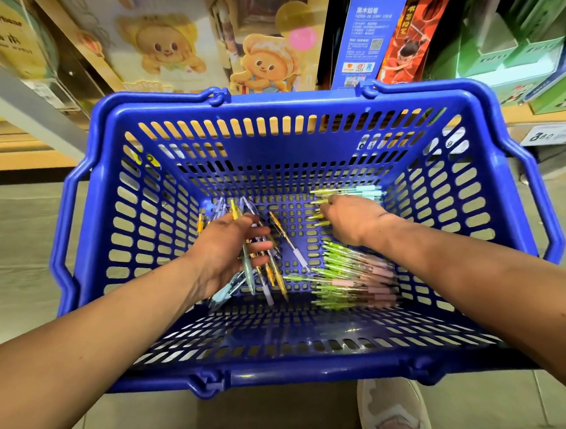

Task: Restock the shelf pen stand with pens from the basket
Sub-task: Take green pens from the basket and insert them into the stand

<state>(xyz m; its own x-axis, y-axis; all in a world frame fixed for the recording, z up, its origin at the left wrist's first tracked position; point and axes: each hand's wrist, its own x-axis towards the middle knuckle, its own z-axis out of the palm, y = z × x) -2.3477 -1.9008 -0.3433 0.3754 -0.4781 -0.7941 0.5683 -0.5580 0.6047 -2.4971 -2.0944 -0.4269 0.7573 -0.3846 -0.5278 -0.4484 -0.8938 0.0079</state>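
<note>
A blue plastic basket (157, 326) stands on the floor below me, both my arms reaching into it. My left hand (230, 251) grips a fanned bunch of pens (265, 279) with yellow, pale blue and lilac barrels near the basket's left side. My right hand (347, 217) is closed on a few green and pale-blue pens (351, 192) at the far right of the bottom. A heap of green-and-pink pens (357, 277) lies loose at the right. The shelf pen stand is not in view.
Wooden shelves rise behind the basket with cartoon-bear boxes (159, 44), a blue and red poster box (382, 39) and green boxes (529, 63). A price tag (551, 135) hangs on the shelf edge. My shoe (392, 417) stands just in front of the basket.
</note>
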